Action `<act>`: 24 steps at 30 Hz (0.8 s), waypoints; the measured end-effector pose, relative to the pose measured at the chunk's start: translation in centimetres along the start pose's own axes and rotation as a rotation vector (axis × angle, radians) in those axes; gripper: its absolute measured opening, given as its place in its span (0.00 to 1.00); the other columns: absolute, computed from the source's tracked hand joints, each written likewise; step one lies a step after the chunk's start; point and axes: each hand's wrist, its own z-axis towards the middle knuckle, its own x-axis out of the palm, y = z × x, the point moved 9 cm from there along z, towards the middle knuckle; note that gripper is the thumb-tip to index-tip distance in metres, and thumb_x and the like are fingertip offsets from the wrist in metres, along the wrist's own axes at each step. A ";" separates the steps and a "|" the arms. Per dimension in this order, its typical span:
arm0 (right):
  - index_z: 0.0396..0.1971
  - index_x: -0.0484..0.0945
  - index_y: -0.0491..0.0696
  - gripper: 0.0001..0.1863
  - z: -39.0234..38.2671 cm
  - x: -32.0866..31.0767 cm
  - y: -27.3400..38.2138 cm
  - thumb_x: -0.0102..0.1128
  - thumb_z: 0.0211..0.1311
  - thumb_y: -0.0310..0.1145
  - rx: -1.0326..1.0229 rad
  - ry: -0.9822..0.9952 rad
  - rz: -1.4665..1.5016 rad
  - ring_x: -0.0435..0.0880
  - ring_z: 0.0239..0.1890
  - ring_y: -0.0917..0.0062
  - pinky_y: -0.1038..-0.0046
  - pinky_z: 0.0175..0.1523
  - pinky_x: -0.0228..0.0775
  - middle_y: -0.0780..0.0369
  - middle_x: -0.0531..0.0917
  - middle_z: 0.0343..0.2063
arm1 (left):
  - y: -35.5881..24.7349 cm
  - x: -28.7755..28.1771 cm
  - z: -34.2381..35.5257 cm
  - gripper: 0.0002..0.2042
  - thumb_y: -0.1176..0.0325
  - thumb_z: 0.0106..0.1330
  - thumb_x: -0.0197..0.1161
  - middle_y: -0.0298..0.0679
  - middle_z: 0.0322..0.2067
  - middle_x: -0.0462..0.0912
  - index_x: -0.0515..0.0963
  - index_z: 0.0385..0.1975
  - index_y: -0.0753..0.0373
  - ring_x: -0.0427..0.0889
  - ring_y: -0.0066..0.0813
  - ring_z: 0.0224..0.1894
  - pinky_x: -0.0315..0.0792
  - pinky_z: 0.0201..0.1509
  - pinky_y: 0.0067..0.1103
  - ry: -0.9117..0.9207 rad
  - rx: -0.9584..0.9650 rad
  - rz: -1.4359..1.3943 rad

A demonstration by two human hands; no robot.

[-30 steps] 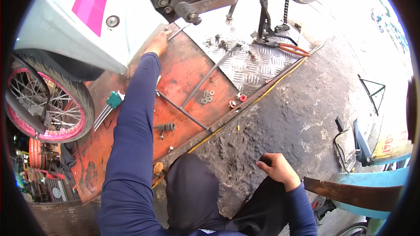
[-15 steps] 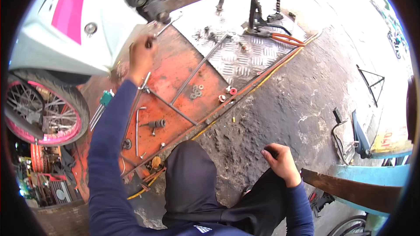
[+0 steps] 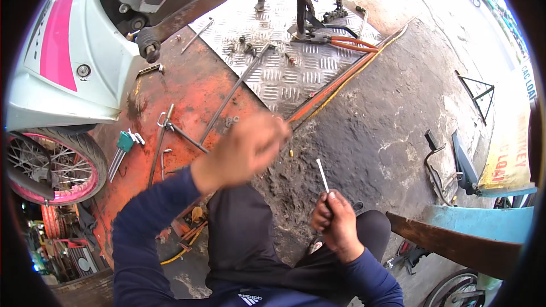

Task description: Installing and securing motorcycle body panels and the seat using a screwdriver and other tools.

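My right hand [image 3: 339, 223] is closed around a thin pale rod [image 3: 322, 175], which sticks up from between thumb and fingers above my right knee. What kind of rod it is cannot be made out. My left hand [image 3: 242, 150] hovers over my left knee at the edge of the orange platform [image 3: 187, 85]; motion smears its fingers, and whether they hold anything does not show. Partly behind it lie small washers [image 3: 232, 119] and a bent metal bar [image 3: 234, 92]. The white and pink motorbike [image 3: 62, 74] stands to the upper left.
Orange-handled pliers [image 3: 352, 44] lie by the stand on a tread-plate sheet [image 3: 307, 74]. A green-held hex key set [image 3: 124, 143] rests near the front wheel [image 3: 62, 165]. A long tool [image 3: 197, 36] lies under the engine. A wooden plank [image 3: 449, 244] juts in at right.
My left hand has swung from beside the motorbike's footpeg toward me and to the right. My right hand has moved left off the knee, and a pale rod now shows in it.
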 end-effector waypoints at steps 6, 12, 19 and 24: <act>0.36 0.69 0.49 0.10 0.5 -1.8 5.2 0.48 0.72 0.40 -0.313 -0.033 -0.205 0.58 0.19 0.85 0.79 0.24 0.54 0.71 0.59 0.18 | 6.8 4.5 7.8 0.15 0.77 0.58 0.60 0.45 0.43 0.79 0.78 0.46 0.62 0.79 0.44 0.44 0.72 0.54 0.33 0.136 0.038 0.138; 0.36 0.69 0.48 0.10 -0.3 -1.5 6.4 0.48 0.72 0.39 -0.404 -0.064 -0.253 0.59 0.20 0.86 0.79 0.26 0.56 0.71 0.59 0.18 | 20.3 -5.6 6.6 0.09 0.76 0.60 0.56 0.49 0.38 0.83 0.82 0.37 0.66 0.84 0.42 0.41 0.75 0.48 0.29 -0.417 -0.340 0.121; 0.35 0.72 0.40 0.03 -1.0 13.8 9.0 0.53 0.64 0.24 -1.273 0.141 -1.279 0.71 0.22 0.75 0.74 0.28 0.63 0.59 0.73 0.22 | 34.7 -22.3 -6.2 0.09 0.70 0.60 0.56 0.45 0.34 0.85 0.83 0.36 0.60 0.84 0.44 0.38 0.75 0.47 0.32 -0.702 -0.792 0.897; 0.33 0.72 0.40 0.06 13.1 14.1 12.9 0.51 0.68 0.27 -1.280 -0.134 -0.833 0.68 0.18 0.78 0.75 0.25 0.61 0.60 0.71 0.16 | 52.6 -16.7 -3.3 0.12 0.67 0.64 0.54 0.48 0.43 0.83 0.78 0.45 0.57 0.81 0.48 0.46 0.73 0.52 0.34 -0.326 -0.907 0.839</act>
